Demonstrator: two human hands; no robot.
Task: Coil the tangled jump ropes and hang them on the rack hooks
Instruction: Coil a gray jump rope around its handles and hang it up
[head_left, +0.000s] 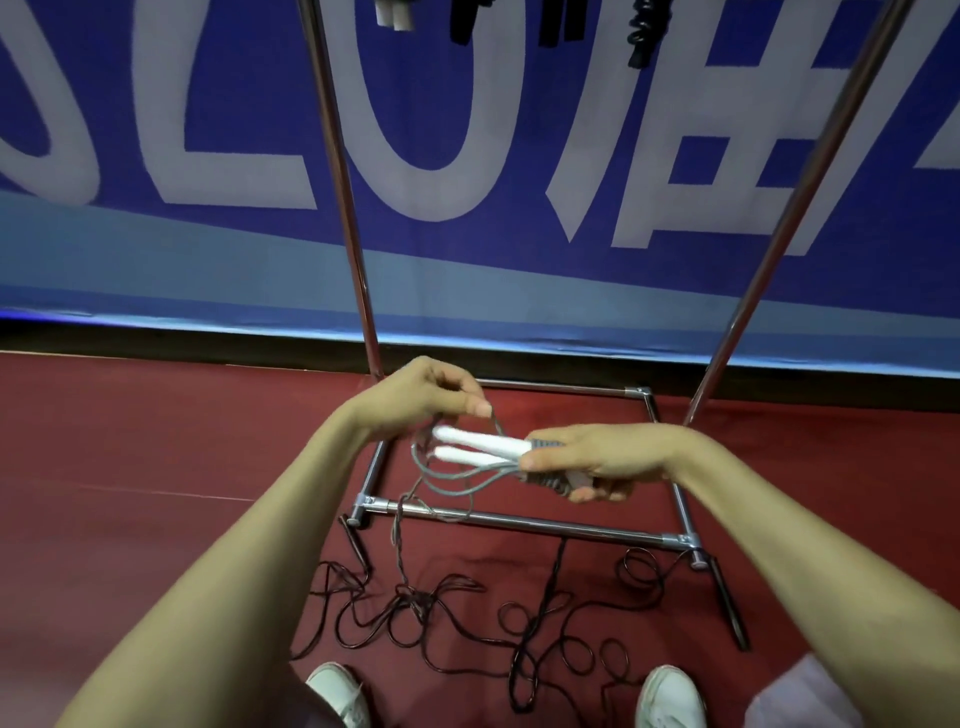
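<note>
My right hand (597, 460) grips the two white handles (483, 447) of a jump rope side by side, along with the gathered grey cord loops (452, 480) that hang below them. My left hand (431, 392) pinches a strand of that grey cord just above the handle tips. One twisted strand drops from the loops to the floor. Dark tangled jump ropes (467, 618) lie sprawled on the red floor in front of my shoes. The metal rack (519, 522) stands right behind, its two poles rising out of view.
Several ropes and handles hang at the top of the rack (641, 31), cut off by the frame edge. A blue banner with white letters (208, 130) covers the wall behind. My white shoes (337, 693) stand at the bottom edge. A dark handle (730, 608) lies by the rack's right foot.
</note>
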